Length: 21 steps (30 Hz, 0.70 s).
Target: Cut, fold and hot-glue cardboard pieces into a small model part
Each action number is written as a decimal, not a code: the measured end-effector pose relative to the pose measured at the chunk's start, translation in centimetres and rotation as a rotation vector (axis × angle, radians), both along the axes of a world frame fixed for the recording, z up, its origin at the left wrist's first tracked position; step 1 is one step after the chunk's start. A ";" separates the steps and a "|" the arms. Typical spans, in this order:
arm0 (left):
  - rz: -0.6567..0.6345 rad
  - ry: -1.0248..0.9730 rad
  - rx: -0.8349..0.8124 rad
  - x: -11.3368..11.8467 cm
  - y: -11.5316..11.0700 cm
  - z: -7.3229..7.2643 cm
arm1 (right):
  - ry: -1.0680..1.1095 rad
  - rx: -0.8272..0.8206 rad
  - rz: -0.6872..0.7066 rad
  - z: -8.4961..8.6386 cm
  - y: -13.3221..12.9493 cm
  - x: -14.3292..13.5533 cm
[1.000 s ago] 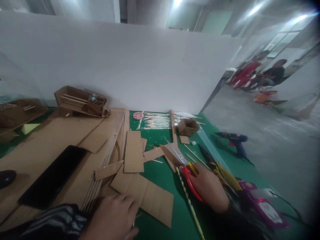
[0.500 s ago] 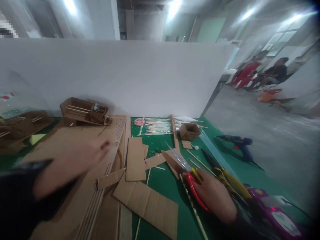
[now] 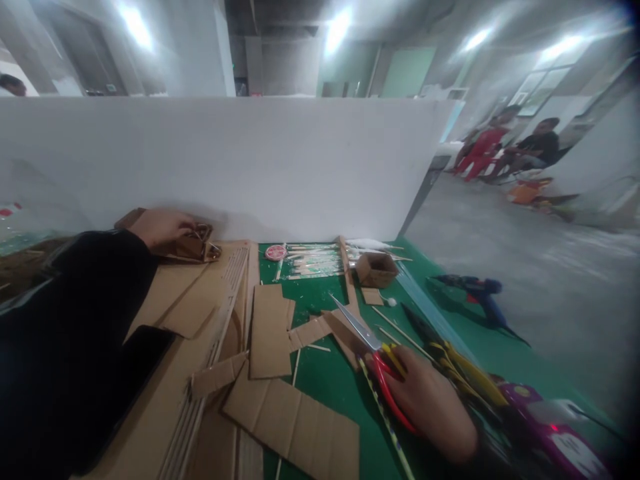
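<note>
At the back left, my left hand (image 3: 163,228) reaches over a cardboard box with a small compartment (image 3: 193,245). Its fingers point down, drawn together, and whatever the tips hold is hidden. My right hand (image 3: 433,400) is wrapped round the handles of a pair of scissors (image 3: 363,323), red with a yellow part, blades pointing away to the upper left. A patterned stick (image 3: 384,413) lies just beside that hand. Left of the scissors lie cut cardboard pieces (image 3: 273,330), with a larger creased cardboard sheet (image 3: 300,420) nearer me.
Thin sticks in clear wrap (image 3: 315,260) and an open cardboard box (image 3: 377,269) lie toward the white partition (image 3: 300,167). A blue glue gun (image 3: 483,293), yellow-handled pliers (image 3: 465,370) and a purple device (image 3: 555,427) stand right. A dark phone (image 3: 145,353) lies below my left sleeve.
My left hand has moved away from me, from above the cardboard sheets to the box at the back left. My right hand keeps the scissors in nearly the same place.
</note>
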<state>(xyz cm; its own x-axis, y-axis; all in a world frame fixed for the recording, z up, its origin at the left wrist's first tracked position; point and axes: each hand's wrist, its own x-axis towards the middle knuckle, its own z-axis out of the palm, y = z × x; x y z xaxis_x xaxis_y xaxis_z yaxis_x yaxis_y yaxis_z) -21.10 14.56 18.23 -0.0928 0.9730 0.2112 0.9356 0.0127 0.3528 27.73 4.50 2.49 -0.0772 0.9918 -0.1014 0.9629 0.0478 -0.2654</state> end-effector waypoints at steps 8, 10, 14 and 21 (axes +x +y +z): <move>-0.014 0.326 -0.019 0.8 -1.2 0.6 | 0.005 0.030 0.020 -0.2 -0.1 0.2; -0.016 0.363 -0.014 1.4 -1.6 1.1 | -0.006 0.046 0.032 -0.4 -0.1 0.4; -0.163 0.382 -0.031 4.1 -3.3 0.8 | -0.011 0.068 0.032 -0.9 0.0 0.7; -0.707 0.266 -0.243 12.3 -10.8 -6.7 | -0.020 0.072 -0.010 -0.5 0.1 0.5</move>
